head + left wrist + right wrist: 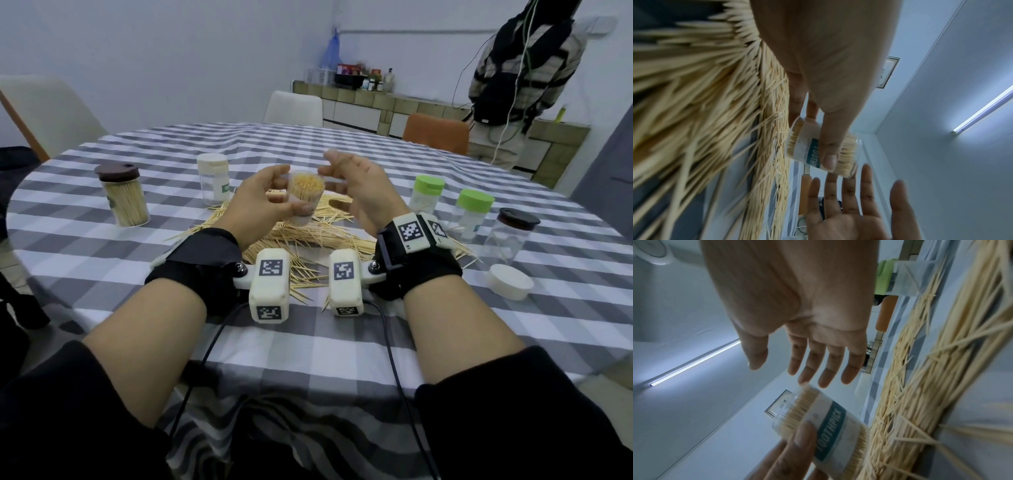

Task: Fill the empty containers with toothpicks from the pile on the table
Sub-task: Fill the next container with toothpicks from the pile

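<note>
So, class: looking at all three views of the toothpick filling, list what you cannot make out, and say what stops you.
- Head view: part of the toothpick pile is hidden behind the left hand and the held container.
- Head view: the white-lidded container has a label too small to read.
- Left wrist view: the held container's label is partly covered by the thumb.
- Head view: the right hand is motion-blurred.

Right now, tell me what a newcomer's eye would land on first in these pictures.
First, the open toothpick container, packed full, gripped by the left hand above the table's middle, with the right hand open beside it. Next, the loose toothpick pile sprawled on the checked tablecloth beneath both hands. Then the lidded jars either side: a full brown-lidded jar far left, two green-lidded ones at right.
</note>
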